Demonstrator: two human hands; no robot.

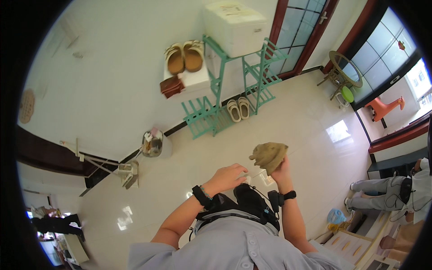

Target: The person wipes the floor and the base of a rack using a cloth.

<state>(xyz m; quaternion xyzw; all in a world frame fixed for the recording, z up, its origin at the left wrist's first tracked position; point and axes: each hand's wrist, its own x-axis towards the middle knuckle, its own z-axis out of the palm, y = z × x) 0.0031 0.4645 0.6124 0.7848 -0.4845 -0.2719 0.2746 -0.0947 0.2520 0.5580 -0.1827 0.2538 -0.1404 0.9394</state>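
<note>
My right hand [282, 170] grips a crumpled tan cloth [269, 156] in front of me, over the tiled floor. The cloth bunches up above the fingers and hides part of them. To its left, my left hand [228, 177] is held above my dark-clad legs with its fingers bent and apart, touching nothing. Beyond the hands a green shoe rack [219, 81] stands against the wall, with a pair of light sandals [238, 109] on its lowest shelf. A white foam box [236, 30] sits on top. Tan-soled slippers [185, 60] and a brown leather wallet or pouch [172, 86] lie on a white box.
A filled waste bin [152, 144] and a mop-like tool [128, 173] stand along the wall at left. A round wicker table [346, 69] is near the glass doors. One person [388, 192] stands at right, another [57, 224] at far left. A drawer unit [347, 246] is at lower right.
</note>
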